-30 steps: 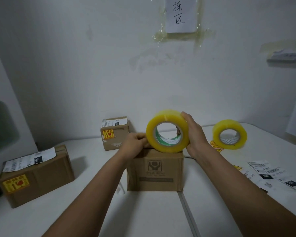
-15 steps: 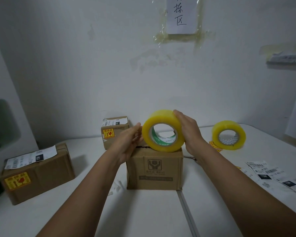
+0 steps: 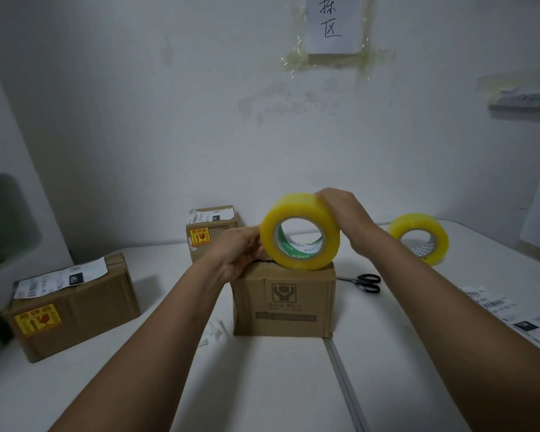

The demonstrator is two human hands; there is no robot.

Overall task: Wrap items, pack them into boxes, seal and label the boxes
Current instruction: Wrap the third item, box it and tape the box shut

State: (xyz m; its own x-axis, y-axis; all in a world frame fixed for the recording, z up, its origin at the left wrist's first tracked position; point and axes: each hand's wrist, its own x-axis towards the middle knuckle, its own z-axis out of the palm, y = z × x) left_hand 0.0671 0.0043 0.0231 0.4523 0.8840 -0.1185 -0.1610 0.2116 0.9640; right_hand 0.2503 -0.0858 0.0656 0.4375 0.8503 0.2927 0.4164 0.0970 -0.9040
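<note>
Taping the middle box shut: roll on the lid, looking for the free end.

I have the tape roll point(image 3: 300, 232) standing on edge on top of the box point(image 3: 283, 299), which sits on the worktop point(image 3: 262, 385). My right hand point(image 3: 340, 213) is curled over the roll's upper right side, gripping it. My left hand point(image 3: 240, 251), left of the roll, rests on the box's top with fingers against the roll's rim; I think it is picking at the tape end, but the view is too blurred to be sure. To do this well, I'd keep the box pinned, draw the tape straight along the flap seam point(image 3: 262, 261), press it flat, then cut with the scissors point(image 3: 363, 282) just right of the box.
</note>
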